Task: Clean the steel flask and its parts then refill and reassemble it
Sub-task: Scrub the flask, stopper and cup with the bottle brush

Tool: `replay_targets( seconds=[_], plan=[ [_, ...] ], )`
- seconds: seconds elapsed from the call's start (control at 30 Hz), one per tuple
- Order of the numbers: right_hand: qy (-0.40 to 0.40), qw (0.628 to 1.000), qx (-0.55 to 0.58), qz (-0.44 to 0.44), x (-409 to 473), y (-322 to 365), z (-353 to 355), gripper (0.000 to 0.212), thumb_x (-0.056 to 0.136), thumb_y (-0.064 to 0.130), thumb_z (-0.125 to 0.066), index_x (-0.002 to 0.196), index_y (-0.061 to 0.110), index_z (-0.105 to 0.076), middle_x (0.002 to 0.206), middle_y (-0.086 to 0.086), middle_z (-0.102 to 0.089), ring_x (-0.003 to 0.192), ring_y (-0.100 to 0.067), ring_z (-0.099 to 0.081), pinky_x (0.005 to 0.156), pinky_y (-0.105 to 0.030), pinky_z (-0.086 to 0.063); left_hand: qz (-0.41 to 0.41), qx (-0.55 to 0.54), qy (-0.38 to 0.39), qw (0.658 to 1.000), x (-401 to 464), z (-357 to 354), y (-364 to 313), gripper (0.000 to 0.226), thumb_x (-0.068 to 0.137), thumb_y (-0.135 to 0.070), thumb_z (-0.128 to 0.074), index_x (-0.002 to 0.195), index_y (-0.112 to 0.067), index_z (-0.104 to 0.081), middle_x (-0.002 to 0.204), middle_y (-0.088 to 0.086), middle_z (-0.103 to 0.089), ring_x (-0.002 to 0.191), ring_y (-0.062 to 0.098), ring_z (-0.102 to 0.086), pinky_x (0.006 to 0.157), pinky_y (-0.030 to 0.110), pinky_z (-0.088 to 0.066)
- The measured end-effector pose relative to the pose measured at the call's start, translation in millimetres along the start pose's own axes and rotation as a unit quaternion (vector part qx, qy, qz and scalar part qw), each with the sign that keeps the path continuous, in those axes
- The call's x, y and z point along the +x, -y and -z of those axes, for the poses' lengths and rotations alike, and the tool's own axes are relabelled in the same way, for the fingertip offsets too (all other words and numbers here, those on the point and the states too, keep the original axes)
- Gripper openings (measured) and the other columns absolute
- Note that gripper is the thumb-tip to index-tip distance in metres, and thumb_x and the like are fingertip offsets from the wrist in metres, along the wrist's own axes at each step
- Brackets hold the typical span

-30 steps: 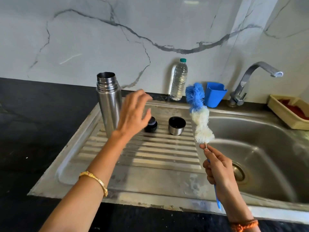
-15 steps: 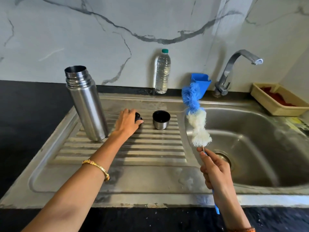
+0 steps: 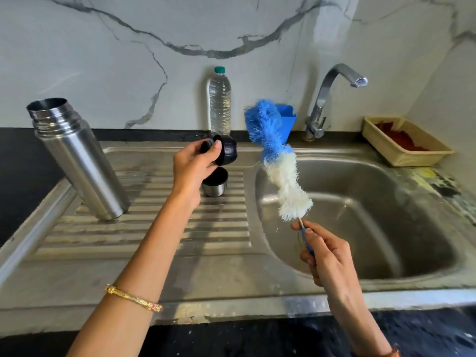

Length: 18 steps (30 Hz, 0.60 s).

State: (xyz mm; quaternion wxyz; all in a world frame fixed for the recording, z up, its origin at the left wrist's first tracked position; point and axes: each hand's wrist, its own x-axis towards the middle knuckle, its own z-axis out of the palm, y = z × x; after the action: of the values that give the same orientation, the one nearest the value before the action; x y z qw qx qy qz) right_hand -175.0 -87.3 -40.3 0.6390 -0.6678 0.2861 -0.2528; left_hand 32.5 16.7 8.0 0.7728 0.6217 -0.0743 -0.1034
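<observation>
The open steel flask (image 3: 77,161) stands on the ribbed drainboard (image 3: 144,228) at the left, with no lid on it. My left hand (image 3: 192,166) holds the black stopper (image 3: 226,150) lifted above the drainboard, thumb on its top. Just below it the steel cup lid (image 3: 215,182) sits mouth up on the ribs. My right hand (image 3: 325,256) grips the blue handle of a bottle brush (image 3: 277,161), whose blue and white bristles point up over the sink's left edge.
The sink basin (image 3: 373,228) lies at the right under a steel tap (image 3: 332,96). A water bottle (image 3: 219,101) and a blue plastic holder (image 3: 287,119) stand against the marble wall. A beige basket (image 3: 409,148) sits at the far right. Black counter surrounds the sink.
My left hand closed on the black stopper lying on the drainboard and lifted it into the air. The brush in my right hand stayed about where it was.
</observation>
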Motion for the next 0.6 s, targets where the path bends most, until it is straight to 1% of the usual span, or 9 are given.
replay_targets(
  seconds=[0.03,0.1,0.17,0.23,0.33,0.4,0.47,0.53,0.6],
  plan=[
    [0.002,1.000,-0.011,0.010,2.0,-2.1,6.3,0.029,0.096,0.009,-0.044,0.083,0.014,-0.069,0.057,-0.008,-0.028,0.041,-0.005,-0.025,0.036,-0.010,-0.021,0.024,-0.030,-0.006,0.999,-3.0,-10.0,2.5,0.013,0.084,-0.012,-0.066,0.096,-0.009,-0.061,0.092,0.002,-0.064,0.092,0.016,-0.062,0.080,0.026,-0.054],
    [0.008,0.999,-0.038,0.030,4.3,-8.1,18.9,0.030,0.095,0.013,-0.048,0.072,0.015,-0.067,0.057,-0.008,-0.030,0.045,-0.009,-0.026,0.037,-0.012,-0.021,0.049,-0.074,-0.026,0.996,-7.7,-27.7,7.3,0.005,0.084,-0.009,-0.065,0.084,-0.009,-0.060,0.085,0.002,-0.063,0.084,0.013,-0.062,0.074,0.023,-0.055],
    [0.009,0.996,-0.075,0.042,3.2,-17.9,34.7,0.032,0.094,0.014,-0.051,0.064,0.015,-0.065,0.050,-0.002,-0.031,0.044,-0.009,-0.027,0.040,-0.014,-0.023,0.055,-0.110,-0.047,0.991,-10.6,-44.5,13.0,0.011,0.084,-0.008,-0.066,0.076,-0.010,-0.059,0.080,0.001,-0.063,0.076,0.009,-0.061,0.070,0.019,-0.055],
    [0.000,0.992,-0.117,0.044,1.3,-28.4,51.1,0.029,0.092,0.014,-0.053,0.067,0.014,-0.067,0.044,0.004,-0.034,0.043,-0.007,-0.030,0.042,-0.016,-0.027,0.056,-0.117,-0.062,0.990,-11.4,-61.1,19.1,0.013,0.083,-0.008,-0.067,0.073,-0.010,-0.059,0.077,0.002,-0.062,0.073,0.008,-0.061,0.070,0.019,-0.055],
    [-0.004,0.992,-0.120,0.043,13.3,-33.0,71.8,0.029,0.092,0.012,-0.052,0.066,0.010,-0.064,0.041,0.006,-0.030,0.041,-0.007,-0.027,0.041,-0.015,-0.025,0.039,-0.120,-0.048,0.991,-15.4,-90.9,23.9,0.011,0.083,-0.006,-0.066,0.075,-0.009,-0.060,0.075,0.001,-0.061,0.070,0.007,-0.060,0.066,0.016,-0.056],
    [0.003,0.992,-0.108,0.061,33.4,-21.1,81.6,0.031,0.094,0.011,-0.050,0.066,0.002,-0.059,0.043,0.006,-0.030,0.042,-0.007,-0.025,0.041,-0.014,-0.023,0.016,-0.122,-0.029,0.992,-18.5,-114.6,23.0,0.005,0.083,-0.005,-0.066,0.081,-0.007,-0.062,0.076,0.001,-0.061,0.069,0.006,-0.060,0.066,0.015,-0.055],
    [0.008,0.994,-0.090,0.062,51.1,-10.8,88.7,0.031,0.095,0.009,-0.048,0.068,-0.006,-0.054,0.043,0.007,-0.032,0.042,-0.004,-0.026,0.041,-0.012,-0.024,-0.006,-0.111,-0.015,0.994,-20.9,-133.1,21.8,0.007,0.083,-0.005,-0.066,0.090,-0.007,-0.063,0.077,0.000,-0.062,0.070,0.006,-0.060,0.068,0.016,-0.055],
    [0.021,0.995,-0.084,0.049,55.9,-15.5,99.4,0.031,0.095,0.011,-0.048,0.067,-0.001,-0.055,0.042,0.008,-0.033,0.040,-0.003,-0.026,0.041,-0.011,-0.025,-0.006,-0.114,-0.021,0.993,-20.5,-145.5,24.8,0.010,0.084,-0.006,-0.065,0.094,-0.006,-0.063,0.081,0.001,-0.063,0.072,0.005,-0.061,0.070,0.017,-0.055],
    [0.028,0.994,-0.092,0.042,48.0,-28.0,108.9,0.031,0.092,0.022,-0.054,0.065,0.008,-0.059,0.040,0.006,-0.033,0.039,-0.004,-0.028,0.041,-0.012,-0.025,0.007,-0.136,-0.054,0.989,-17.1,-150.0,27.3,0.012,0.085,-0.007,-0.065,0.096,-0.005,-0.062,0.081,0.001,-0.063,0.075,0.006,-0.061,0.071,0.017,-0.055]
  ],
)
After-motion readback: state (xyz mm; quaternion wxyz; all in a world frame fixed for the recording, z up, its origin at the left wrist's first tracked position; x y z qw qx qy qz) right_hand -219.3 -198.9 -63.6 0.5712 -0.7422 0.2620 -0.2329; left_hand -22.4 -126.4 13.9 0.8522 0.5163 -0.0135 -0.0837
